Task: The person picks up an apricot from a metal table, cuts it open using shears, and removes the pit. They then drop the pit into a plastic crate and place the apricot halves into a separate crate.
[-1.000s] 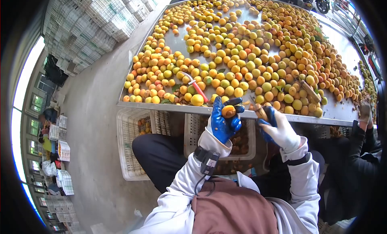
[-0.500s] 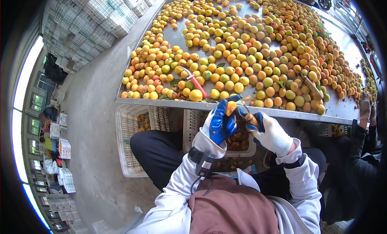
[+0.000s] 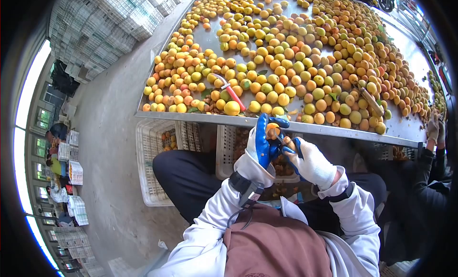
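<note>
Just below the near edge of the bench [image 3: 200, 118] and over a crate [image 3: 224, 155], the left hand [image 3: 261, 147] has its fingers curled round an apricot [image 3: 272, 130], while at its 4 o'clock the right hand [image 3: 311, 163] keeps its fingers closed on a knife [image 3: 287, 142] whose tip meets the fruit.

Your left hand [image 3: 261, 146] wears a blue glove with a white cuff, and the apricot [image 3: 272, 130] in it is orange. Your right hand [image 3: 307, 160] wears a white glove with blue fingers, around a brown-handled knife [image 3: 287, 142]. Beyond both hands, the fruit [image 3: 286, 62] on the grey table [image 3: 191, 117] is yellow, orange and greenish. Below your hands, the crate [image 3: 152, 172] is white lattice.
</note>
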Available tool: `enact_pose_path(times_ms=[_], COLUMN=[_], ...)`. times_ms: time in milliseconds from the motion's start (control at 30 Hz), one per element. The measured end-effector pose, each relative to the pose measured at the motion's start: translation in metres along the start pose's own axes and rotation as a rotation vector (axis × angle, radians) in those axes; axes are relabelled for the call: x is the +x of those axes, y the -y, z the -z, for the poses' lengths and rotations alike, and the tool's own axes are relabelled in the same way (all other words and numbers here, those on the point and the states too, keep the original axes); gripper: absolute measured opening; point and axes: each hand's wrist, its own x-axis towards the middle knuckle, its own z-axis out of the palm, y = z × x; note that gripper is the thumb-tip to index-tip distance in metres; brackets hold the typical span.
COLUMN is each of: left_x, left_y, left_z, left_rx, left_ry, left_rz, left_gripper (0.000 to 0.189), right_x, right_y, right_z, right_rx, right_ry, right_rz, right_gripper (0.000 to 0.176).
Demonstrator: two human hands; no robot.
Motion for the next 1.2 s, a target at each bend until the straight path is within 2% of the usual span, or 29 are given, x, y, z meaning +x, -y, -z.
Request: enact_pose_path(times_ms=[100,167,200,300,433,500,567,600,667,700,800,833,900,933,1000,1033,1067,1100,1133,1167,1200], left_x=[0.004,0.009,0.011,0.006,0.006,0.01,0.01,0.01,0.006,0.005,0.002,0.0,-0.003,-0.004,-0.005,-0.006,-0.005,-0.004,-0.004,-0.002,0.005], left_y=[0.009,0.016,0.02,0.023,0.023,0.023,0.019,0.016,0.017,0.017,0.015,0.013,0.009,0.008,0.002,-0.005,-0.006,-0.008,-0.008,-0.003,0.004], left_z=[0.002,0.008,0.008,0.001,0.009,0.016,0.019,0.018,0.01,0.008,0.002,0.001,0.003,0.005,0.011,0.016,0.017,0.018,0.02,0.018,0.015], left_rx=[0.013,0.191,0.191,0.213,0.286,0.393,0.472,0.552,0.512,0.481,0.402,0.361,0.316,0.314,0.399,0.491,0.487,0.434,0.381,0.267,0.235], left_ry=[-0.041,-0.015,-0.015,-0.147,-0.123,-0.041,-0.052,-0.059,-0.036,-0.032,-0.05,-0.061,-0.061,-0.065,0.045,0.137,0.131,0.204,0.275,0.238,0.183], left_rz=[-0.091,-0.294,-0.293,-0.419,-0.477,-0.533,-0.534,-0.539,-0.521,-0.536,-0.524,-0.459,-0.372,-0.37,-0.376,-0.366,-0.366,-0.355,-0.346,-0.318,-0.386], left_gripper=[0.053,0.051,0.051,0.051,0.051,0.052,0.054,0.055,0.059,0.058,0.06,0.062,0.064,0.064,0.064,0.067,0.067,0.069,0.071,0.071,0.071], right_x=[0.001,0.002,0.002,0.0,-0.002,-0.002,-0.003,-0.003,-0.002,-0.002,-0.004,-0.004,-0.004,-0.006,-0.009,-0.012,-0.015,-0.016,-0.017,-0.017,-0.017], right_y=[-0.002,-0.005,-0.008,-0.004,0.005,0.009,0.014,0.012,0.005,0.004,0.002,-0.005,-0.013,-0.015,-0.001,0.0,-0.001,-0.002,-0.001,-0.001,-0.002], right_z=[-0.003,-0.007,-0.01,-0.015,-0.009,-0.006,-0.007,-0.009,-0.017,-0.02,-0.028,-0.035,-0.05,-0.05,-0.041,-0.038,-0.034,-0.033,-0.034,-0.038,-0.041], right_rx=[-0.007,-0.017,0.04,0.111,0.047,-0.018,0.182,0.181,0.768,0.768,0.604,0.603,0.267,0.267,0.649,0.648,0.82,0.992,0.988,1.073,1.157], right_ry=[-0.007,-0.013,-0.003,0.023,0.084,0.115,0.144,0.143,0.231,0.229,0.168,0.169,-0.023,-0.02,0.203,0.206,0.272,0.34,0.348,0.308,0.268], right_rz=[0.0,0.009,0.01,-0.016,-0.068,-0.089,-0.177,-0.178,-0.399,-0.401,-0.251,-0.253,0.025,0.023,-0.272,-0.275,-0.307,-0.339,-0.342,-0.378,-0.413], right_gripper=[0.022,0.022,0.022,0.023,0.024,0.025,0.027,0.027,0.029,0.029,0.026,0.026,0.027,0.027,0.026,0.026,0.025,0.024,0.024,0.023,0.022])
